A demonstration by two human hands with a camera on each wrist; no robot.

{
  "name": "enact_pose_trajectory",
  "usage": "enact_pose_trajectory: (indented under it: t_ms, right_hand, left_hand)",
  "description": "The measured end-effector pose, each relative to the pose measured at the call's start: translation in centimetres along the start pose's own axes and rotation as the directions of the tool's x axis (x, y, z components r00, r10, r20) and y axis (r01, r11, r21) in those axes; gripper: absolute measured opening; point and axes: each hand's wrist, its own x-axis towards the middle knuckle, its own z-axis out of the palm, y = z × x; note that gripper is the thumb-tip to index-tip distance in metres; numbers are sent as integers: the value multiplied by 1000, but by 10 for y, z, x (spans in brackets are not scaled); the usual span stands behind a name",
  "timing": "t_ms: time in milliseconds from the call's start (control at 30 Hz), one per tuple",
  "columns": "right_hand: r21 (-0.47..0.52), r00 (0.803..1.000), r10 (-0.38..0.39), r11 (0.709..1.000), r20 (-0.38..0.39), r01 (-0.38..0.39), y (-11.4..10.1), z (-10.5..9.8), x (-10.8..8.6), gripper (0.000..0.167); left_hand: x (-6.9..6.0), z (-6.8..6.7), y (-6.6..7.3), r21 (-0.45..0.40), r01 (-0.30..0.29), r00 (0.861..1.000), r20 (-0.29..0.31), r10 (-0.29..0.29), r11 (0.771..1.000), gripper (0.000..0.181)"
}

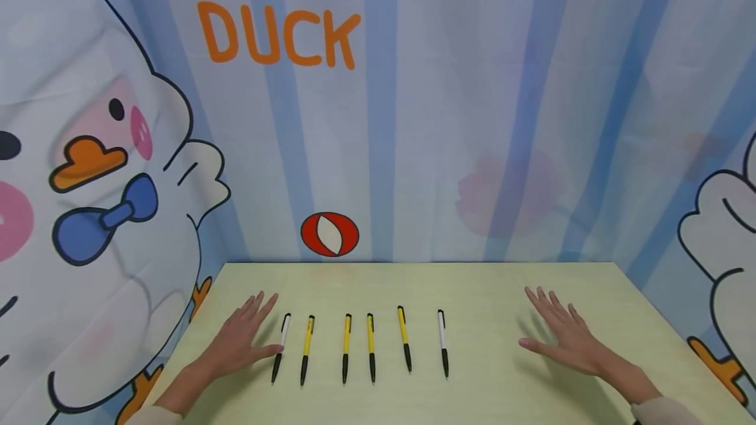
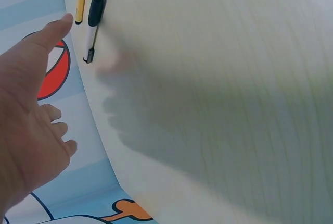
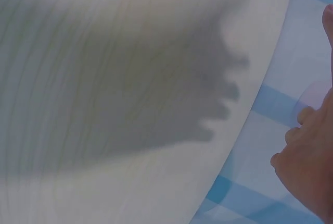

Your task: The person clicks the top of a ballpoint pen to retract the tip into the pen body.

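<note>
Several click pens lie in a row on the table, black grips and tips toward me. At the row's left end is a white pen (image 1: 285, 330); my left hand (image 1: 239, 336) hovers beside it with fingers spread, its thumb overlapping the pen in the head view. The left wrist view shows the thumb apart from that white pen (image 2: 91, 34). Several yellow pens (image 1: 346, 346) fill the middle, and a second white pen (image 1: 442, 333) closes the right end. Off to the right, my right hand (image 1: 567, 340) is held above the table, fingers spread, holding nothing.
The pale wood-grain table (image 1: 490, 287) ends at a back edge against a striped blue-and-white curtain (image 1: 437, 117). Printed ducks and the word DUCK decorate the curtain. Both hands cast shadows on the tabletop.
</note>
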Motion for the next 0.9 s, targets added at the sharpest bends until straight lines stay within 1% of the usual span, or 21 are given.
enact_pose_trajectory:
  t_ms: [100, 200, 300, 367, 433, 467, 533, 633, 667, 700, 800, 900]
  right_hand:
    - [55, 1000, -6, 998, 9, 6, -3, 1, 2, 92]
    - [99, 1000, -11, 995, 11, 10, -6, 3, 5, 88]
    - [100, 1000, -14, 995, 10, 13, -8, 4, 8, 83]
    - [81, 1000, -8, 997, 10, 7, -8, 5, 9, 81]
    - [54, 1000, -6, 998, -3, 7, -8, 6, 9, 80]
    - [50, 1000, -7, 999, -13, 7, -8, 7, 9, 79]
    - [39, 999, -13, 999, -38, 14, -7, 10, 8, 78]
    - [59, 997, -32, 998, -66, 36, -7, 12, 8, 74]
    - [70, 997, -36, 997, -70, 41, -7, 12, 9, 73]
    - [75, 996, -38, 996, -76, 44, -6, 12, 9, 72]
    - [105, 996, -44, 993, -80, 52, -6, 11, 11, 69]
    - [131, 997, -29, 991, -72, 38, -5, 11, 12, 68]
  left_hand:
    - [2, 0, 3, -84, 25, 999, 35, -22, 996, 98]
    - [6, 1, 5, -179, 75, 996, 63, -65, 981, 93]
    - [11, -1, 8, -272, 134, 989, 96, -112, 953, 88]
    - [14, -1, 11, -337, 180, 981, 128, -144, 924, 86]
    - [16, -1, 15, -380, 239, 968, 161, -191, 893, 84]
    - [17, 0, 17, -381, 272, 960, 172, -221, 884, 84]
    - [19, 3, 20, -374, 339, 939, 195, -284, 863, 83]
    - [22, 7, 24, -324, 417, 907, 211, -365, 849, 84]
    - [23, 8, 26, -312, 430, 901, 215, -378, 847, 84]
    - [24, 8, 27, -307, 434, 899, 216, -382, 847, 84]
    - [24, 10, 32, -310, 435, 899, 207, -386, 846, 81]
    - [24, 12, 34, -312, 430, 901, 198, -385, 847, 77]
